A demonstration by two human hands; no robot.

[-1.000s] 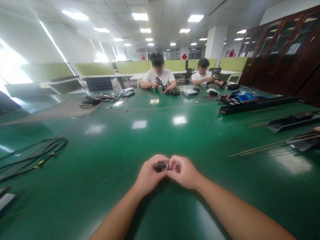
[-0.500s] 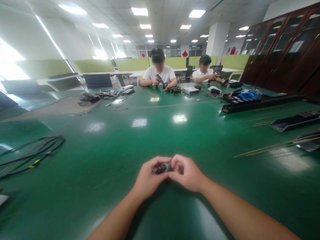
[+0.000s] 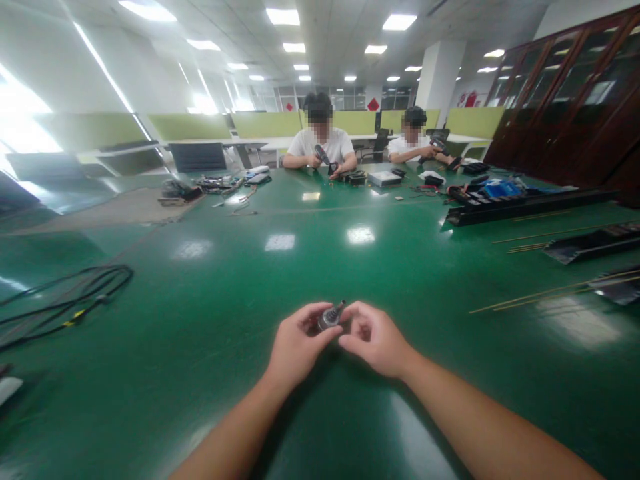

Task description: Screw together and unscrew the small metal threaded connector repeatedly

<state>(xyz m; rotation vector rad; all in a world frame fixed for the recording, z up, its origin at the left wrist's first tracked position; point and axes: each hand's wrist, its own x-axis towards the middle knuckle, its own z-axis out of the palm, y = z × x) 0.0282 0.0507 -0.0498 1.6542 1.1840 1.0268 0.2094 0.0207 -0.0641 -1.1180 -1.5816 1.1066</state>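
One dark metal part (image 3: 327,320) sits in your left hand (image 3: 295,337).
Head view: thumb and fingers pinch it over the green table (image 3: 240,280), stem (image 3: 341,307) tilted up and right; your right hand (image 3: 379,339) curls loosely just beside, contact unclear. This looks like two-handed handling; turning it would call for a steady left pinch.

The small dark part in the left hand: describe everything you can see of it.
The small dark part looks metallic, with a wide, round grey body and a narrower, stepped shaft. The shaft tilts up and rightward in the picture. The left hand grips the body between thumb and fingers over the green table; whether the right hand touches it is unclear.
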